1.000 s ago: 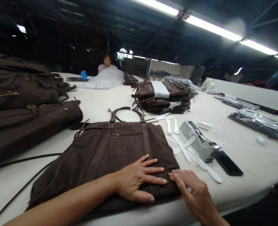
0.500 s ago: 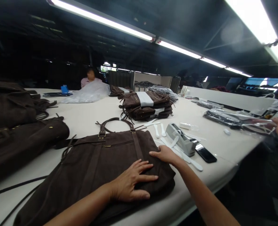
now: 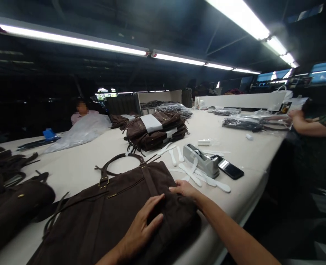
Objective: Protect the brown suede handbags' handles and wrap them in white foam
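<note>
A dark brown bag (image 3: 124,206) lies flat on the pale table, its looped handles pointing away from me. My left hand (image 3: 144,222) is on the bag's front, thumb apart from the fingers, holding nothing. At the bag's right edge, my right hand (image 3: 185,189) has its thumb and fingers bent around the brown fabric near the upper corner. Just beyond it are several white plastic strips (image 3: 190,173), a grey tape dispenser (image 3: 201,160) and a black phone (image 3: 230,168).
Stacked brown bags (image 3: 154,129) with white bands stand behind. More brown bags (image 3: 19,206) lie at left. Plastic-wrapped items (image 3: 242,122) are at right, beside another person's arm (image 3: 303,123). A person (image 3: 82,110) sits behind clear plastic (image 3: 82,130).
The view has turned to the right. My left hand has lifted its fingers from their flat spread and drawn them closer together. The other person's arm at right shows more.
</note>
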Tool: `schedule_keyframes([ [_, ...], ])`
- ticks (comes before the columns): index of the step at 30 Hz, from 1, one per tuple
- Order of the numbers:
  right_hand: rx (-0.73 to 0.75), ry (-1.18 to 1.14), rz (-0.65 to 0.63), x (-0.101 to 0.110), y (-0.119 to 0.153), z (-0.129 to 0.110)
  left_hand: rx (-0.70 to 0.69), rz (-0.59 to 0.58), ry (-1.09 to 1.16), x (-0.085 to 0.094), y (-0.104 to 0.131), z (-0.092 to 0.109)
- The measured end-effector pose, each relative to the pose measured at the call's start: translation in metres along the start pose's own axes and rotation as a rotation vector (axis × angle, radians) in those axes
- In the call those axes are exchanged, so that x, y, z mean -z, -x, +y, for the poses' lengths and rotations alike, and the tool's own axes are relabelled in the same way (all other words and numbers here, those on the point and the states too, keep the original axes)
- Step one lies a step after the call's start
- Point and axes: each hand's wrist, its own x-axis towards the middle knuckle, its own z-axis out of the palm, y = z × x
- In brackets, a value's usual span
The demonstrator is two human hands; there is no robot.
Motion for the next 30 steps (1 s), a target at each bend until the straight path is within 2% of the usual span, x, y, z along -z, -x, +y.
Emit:
schedule_keyframes([
  [3,0.08,-0.009,-0.046,-0.002,-0.005,-0.003,-0.043,0.051,-0.19,-0.011,0.003,-0.01],
  [6,0.147,0.015,-0.158,-0.004,-0.004,-0.014,-0.096,0.037,-0.33,-0.016,0.002,-0.011],
  [9,0.191,0.094,-0.285,-0.004,-0.004,-0.025,-0.118,0.035,-0.391,-0.018,-0.008,-0.006],
  [11,0.211,0.148,-0.32,-0.004,-0.005,-0.029,-0.072,0.076,-0.407,-0.02,-0.02,-0.003],
  [14,0.218,0.2,-0.28,-0.002,-0.005,-0.027,-0.016,0.102,-0.489,-0.026,-0.036,-0.002],
  [17,0.189,0.263,-0.198,0.008,0.001,-0.023,-0.074,0.011,-0.626,-0.03,-0.045,-0.004],
  [21,0.214,0.458,0.071,0.033,0.0,-0.03,-0.107,-0.098,-0.74,-0.029,-0.045,-0.003],
  [23,0.221,0.53,0.183,0.039,-0.014,-0.038,-0.122,-0.104,-0.751,-0.028,-0.044,-0.004],
  [24,0.207,0.545,0.188,0.039,-0.025,-0.042,-0.132,-0.104,-0.748,-0.028,-0.043,-0.005],
  [26,0.152,0.549,0.127,0.033,-0.051,-0.048,-0.154,-0.103,-0.729,-0.029,-0.043,-0.011],
  [30,0.078,0.513,0.064,0.006,-0.101,-0.057,-0.221,-0.069,-0.662,-0.031,-0.044,-0.028],
])
